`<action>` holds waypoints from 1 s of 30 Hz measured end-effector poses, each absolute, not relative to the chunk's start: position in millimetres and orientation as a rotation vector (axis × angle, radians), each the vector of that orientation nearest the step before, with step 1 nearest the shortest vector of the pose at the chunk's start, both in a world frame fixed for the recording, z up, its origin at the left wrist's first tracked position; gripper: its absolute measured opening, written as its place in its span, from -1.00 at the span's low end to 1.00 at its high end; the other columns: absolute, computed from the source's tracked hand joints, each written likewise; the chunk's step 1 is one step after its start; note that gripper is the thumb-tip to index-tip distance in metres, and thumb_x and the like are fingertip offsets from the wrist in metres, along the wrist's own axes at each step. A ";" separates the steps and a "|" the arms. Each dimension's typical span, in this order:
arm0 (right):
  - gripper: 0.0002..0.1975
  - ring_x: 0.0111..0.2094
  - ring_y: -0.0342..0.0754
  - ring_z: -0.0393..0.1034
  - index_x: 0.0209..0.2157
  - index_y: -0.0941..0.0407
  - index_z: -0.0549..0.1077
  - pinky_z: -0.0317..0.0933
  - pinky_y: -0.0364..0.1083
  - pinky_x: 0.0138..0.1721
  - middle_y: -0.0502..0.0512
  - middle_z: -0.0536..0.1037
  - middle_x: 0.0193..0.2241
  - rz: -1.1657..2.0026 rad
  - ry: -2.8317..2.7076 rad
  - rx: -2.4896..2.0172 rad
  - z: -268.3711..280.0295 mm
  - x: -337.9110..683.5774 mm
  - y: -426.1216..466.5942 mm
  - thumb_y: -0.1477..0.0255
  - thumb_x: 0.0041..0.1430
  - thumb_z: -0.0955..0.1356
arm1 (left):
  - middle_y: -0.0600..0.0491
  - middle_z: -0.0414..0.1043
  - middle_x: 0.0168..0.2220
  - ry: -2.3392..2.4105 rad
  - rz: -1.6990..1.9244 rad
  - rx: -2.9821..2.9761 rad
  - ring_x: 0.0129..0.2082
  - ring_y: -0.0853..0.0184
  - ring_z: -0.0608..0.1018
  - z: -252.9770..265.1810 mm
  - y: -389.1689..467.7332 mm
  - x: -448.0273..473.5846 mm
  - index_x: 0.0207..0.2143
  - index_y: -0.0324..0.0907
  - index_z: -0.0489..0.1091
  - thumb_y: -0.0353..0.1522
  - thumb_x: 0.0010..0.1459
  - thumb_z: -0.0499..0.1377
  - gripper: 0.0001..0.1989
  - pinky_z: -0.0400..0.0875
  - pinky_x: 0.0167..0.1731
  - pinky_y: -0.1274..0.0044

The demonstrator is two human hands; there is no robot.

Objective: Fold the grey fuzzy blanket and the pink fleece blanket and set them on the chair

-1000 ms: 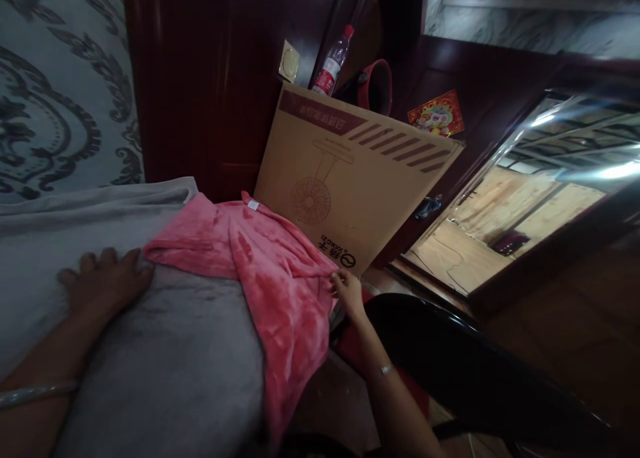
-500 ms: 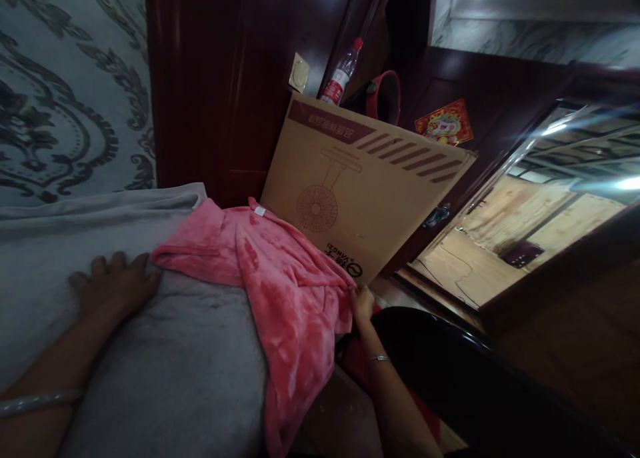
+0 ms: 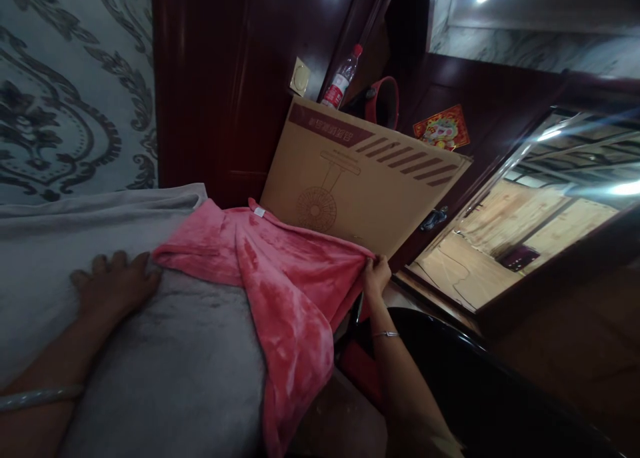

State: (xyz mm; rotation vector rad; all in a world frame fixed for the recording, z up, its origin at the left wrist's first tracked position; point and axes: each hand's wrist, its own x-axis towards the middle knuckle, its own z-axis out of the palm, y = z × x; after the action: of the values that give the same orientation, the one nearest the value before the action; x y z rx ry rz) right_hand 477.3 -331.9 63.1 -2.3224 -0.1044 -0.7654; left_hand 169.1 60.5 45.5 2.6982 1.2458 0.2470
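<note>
A pink plush blanket [image 3: 290,271] with a small white tag lies partly over a grey plush cover [image 3: 190,365], and one part of it hangs down past the cover's edge. My right hand [image 3: 377,275] is closed on the blanket's right corner and holds it up in front of a cardboard box, the upper edge stretched taut. My left hand [image 3: 117,281] rests flat on the grey cover with its fingers spread, close to the blanket's left corner.
The big cardboard box [image 3: 370,185] stands behind the blanket. A bottle with a red cap [image 3: 340,81] and a red band [image 3: 387,101] are behind it. At the lower right is a shiny black curved object [image 3: 450,371]. An open doorway [image 3: 480,245] lies beyond.
My right hand has moved up and to the right, pulling the blanket's corner with it and drawing its edge straighter across the box. My left hand has stayed in place.
</note>
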 end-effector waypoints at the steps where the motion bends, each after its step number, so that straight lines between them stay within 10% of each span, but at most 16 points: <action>1: -0.68 -0.14 0.11 0.46 -0.08 0.21 0.43 0.25 -0.07 -0.16 0.30 0.57 -0.17 -0.772 -0.095 -2.345 67.9 478.9 -333.0 0.40 0.25 0.17 | -0.43 0.18 0.21 1.244 0.255 2.694 0.20 -0.27 0.19 45.7 60.3 169.2 0.21 -0.34 0.26 -0.08 0.29 -0.28 -0.30 0.12 0.07 -0.06; 30: -0.51 0.16 0.20 0.30 0.15 0.30 0.25 0.19 0.05 0.13 0.48 0.37 0.11 -0.462 0.003 -2.295 -52.1 444.1 -333.7 0.45 0.20 0.18 | -0.28 0.19 0.19 1.363 0.149 2.737 0.19 -0.16 0.21 31.7 72.9 178.6 0.24 -0.18 0.24 -0.08 0.27 -0.30 -0.33 0.17 0.09 0.01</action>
State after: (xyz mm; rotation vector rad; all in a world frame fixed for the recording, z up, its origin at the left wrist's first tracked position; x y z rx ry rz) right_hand 444.1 -333.7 -52.1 -2.2946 0.0033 -0.4619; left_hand 178.6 72.9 31.7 2.7371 1.3634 0.1491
